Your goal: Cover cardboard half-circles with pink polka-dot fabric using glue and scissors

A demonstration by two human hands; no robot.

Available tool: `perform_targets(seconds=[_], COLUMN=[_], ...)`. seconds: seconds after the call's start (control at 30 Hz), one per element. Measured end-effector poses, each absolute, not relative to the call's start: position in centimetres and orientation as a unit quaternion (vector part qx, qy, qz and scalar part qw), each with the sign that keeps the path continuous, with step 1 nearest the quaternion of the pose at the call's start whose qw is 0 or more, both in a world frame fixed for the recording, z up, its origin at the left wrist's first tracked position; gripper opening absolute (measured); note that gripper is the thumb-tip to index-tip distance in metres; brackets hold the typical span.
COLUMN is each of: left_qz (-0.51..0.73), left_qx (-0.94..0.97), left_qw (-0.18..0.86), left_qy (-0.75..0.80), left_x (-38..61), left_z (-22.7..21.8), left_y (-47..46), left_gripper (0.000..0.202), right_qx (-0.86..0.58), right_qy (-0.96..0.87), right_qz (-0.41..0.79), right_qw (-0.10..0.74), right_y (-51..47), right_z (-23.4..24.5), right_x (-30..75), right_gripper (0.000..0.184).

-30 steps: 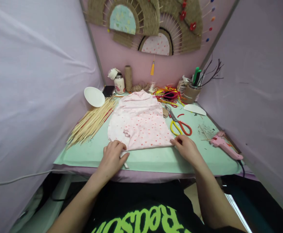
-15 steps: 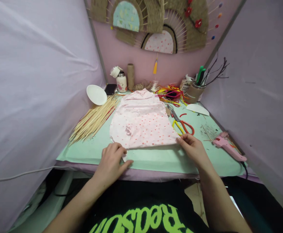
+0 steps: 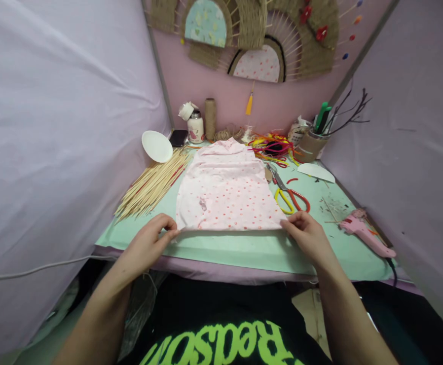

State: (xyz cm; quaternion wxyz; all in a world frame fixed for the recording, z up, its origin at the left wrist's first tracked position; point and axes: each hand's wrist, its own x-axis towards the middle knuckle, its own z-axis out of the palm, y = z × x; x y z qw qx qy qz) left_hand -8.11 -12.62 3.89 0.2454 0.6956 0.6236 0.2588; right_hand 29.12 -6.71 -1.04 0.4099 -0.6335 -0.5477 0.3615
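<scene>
From where I stand, the left hand pinches the near left corner of the cloth between thumb and fingers, and the right hand grips the right corner likewise. The cloth (pink, with red dots) lies on the table between the sticks and the scissors. Farther back stands a bottle; beyond, fans hang on the wall.
</scene>
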Motion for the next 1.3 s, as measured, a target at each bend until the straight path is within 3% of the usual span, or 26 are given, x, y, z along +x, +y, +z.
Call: perform_targets(seconds=[0.13,0.3,0.47,0.57,0.73,0.93,1.17,1.3], left_qz=[0.175,0.157,0.112,0.099,0.185,0.14,0.211,0.214], left_qx=[0.713,0.729,0.751,0.751,0.703,0.754,0.704,0.694], left_qw=[0.242,0.221,0.242,0.262,0.214,0.206,0.398,0.414], left_qy=[0.634,0.629,0.604,0.598,0.652,0.608,0.549,0.549], left_x=[-9.2,-9.9,-10.7,-10.5,-8.1,-4.8,-4.1,-4.6], left_z=[4.0,4.4,4.5,4.8,4.5,1.6,3.7,3.6], left_y=[-12.8,-12.5,-13.5,-13.6,-8.7,-0.7,-0.4,-0.5], left_gripper=[0.023,0.025,0.02,0.021,0.045,0.037,0.027,0.027], right_qx=[-0.622,-0.616,-0.623,-0.651,-0.68,-0.657,-0.684,-0.682], right_qy=[-0.539,-0.534,-0.585,-0.623,-0.66,-0.719,-0.723,-0.723], right_qz=[0.408,0.411,0.407,0.353,0.216,0.173,0.095,0.095], right_qw=[0.395,0.407,0.323,0.251,0.235,0.144,0.037,0.044], right_y=[-7.1,-7.4,-8.0,-8.3,-6.9,-4.1,-4.7,-4.8], right_z=[-1.1,-0.5,-0.3,0.0,1.0,0.7,0.3,0.3], right_x=[29.7,30.0,30.5,30.9,30.5,27.9,26.3,26.2], right_gripper=[0.034,0.043,0.045,0.043,0.042,0.031,0.031,0.032])
